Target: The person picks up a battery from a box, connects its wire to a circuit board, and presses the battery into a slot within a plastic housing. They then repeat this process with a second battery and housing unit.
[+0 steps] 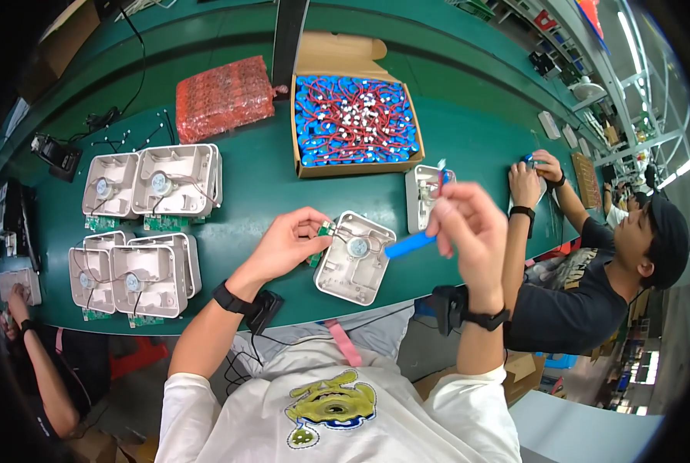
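In front of me a white plastic housing (337,282) lies open side up, with a round speaker (358,246) and thin wires inside. At its left edge my left hand (299,238) pinches a small green circuit board (324,230), partly covered by the fingers. My right hand (468,224), somewhat blurred, grips a blue battery (411,245) above the housing's right edge. A white connector (442,164) on a short lead shows above that hand. Behind it stands another white housing (420,202), partly hidden.
A cardboard box (353,168) of blue batteries with red leads stands at the back. Left of it lies a red bubble-wrap parcel (225,100). Stacked white housings (177,181) fill the left. A co-worker (584,285) sits at right; another person's arm (48,363) shows at far left.
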`<state>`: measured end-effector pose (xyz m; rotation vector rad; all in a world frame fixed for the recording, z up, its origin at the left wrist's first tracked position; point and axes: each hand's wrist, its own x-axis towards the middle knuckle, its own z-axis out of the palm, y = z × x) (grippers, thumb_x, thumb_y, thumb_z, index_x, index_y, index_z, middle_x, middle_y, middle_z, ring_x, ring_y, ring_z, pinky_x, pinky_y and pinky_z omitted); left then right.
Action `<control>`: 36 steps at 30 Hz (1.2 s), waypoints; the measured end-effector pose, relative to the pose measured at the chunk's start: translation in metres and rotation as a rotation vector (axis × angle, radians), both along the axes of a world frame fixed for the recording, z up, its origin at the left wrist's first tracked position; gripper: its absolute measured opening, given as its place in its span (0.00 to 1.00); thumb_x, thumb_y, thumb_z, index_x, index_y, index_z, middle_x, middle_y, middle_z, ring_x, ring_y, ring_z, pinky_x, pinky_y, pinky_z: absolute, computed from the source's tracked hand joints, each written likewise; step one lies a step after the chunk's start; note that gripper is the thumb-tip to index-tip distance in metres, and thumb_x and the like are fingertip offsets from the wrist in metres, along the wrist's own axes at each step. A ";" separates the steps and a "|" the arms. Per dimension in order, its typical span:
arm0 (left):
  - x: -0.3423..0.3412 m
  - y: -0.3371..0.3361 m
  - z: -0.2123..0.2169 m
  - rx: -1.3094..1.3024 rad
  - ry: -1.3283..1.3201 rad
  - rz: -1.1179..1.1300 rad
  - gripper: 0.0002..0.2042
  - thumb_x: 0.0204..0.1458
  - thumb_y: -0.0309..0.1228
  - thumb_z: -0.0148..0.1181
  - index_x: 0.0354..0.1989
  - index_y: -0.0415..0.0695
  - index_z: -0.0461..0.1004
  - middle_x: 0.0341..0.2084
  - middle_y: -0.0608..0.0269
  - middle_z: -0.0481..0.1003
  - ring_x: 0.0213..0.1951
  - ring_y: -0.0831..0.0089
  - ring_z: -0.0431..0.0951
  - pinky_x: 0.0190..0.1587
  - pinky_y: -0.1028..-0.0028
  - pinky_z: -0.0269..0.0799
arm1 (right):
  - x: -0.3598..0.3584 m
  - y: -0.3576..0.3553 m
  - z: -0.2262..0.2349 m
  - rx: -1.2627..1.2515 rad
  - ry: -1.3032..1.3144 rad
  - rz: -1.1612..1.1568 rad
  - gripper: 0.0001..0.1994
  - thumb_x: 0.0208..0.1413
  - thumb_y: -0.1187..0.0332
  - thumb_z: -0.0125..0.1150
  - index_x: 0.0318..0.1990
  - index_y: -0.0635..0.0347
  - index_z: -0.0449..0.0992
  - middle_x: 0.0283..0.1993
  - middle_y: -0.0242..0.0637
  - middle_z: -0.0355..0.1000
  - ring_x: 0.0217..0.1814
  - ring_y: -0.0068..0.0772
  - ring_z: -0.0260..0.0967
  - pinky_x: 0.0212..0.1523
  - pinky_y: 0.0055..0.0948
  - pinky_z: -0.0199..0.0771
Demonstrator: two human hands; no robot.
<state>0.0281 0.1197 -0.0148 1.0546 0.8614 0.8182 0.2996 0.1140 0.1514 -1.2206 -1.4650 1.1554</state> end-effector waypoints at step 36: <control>0.007 -0.004 0.004 0.097 -0.010 0.099 0.06 0.61 0.21 0.69 0.44 0.36 0.79 0.32 0.72 0.74 0.34 0.87 0.74 0.35 0.82 0.72 | -0.065 -0.015 -0.080 -0.077 -0.391 0.038 0.06 0.65 0.74 0.70 0.44 0.68 0.82 0.29 0.33 0.82 0.23 0.15 0.73 0.21 0.17 0.68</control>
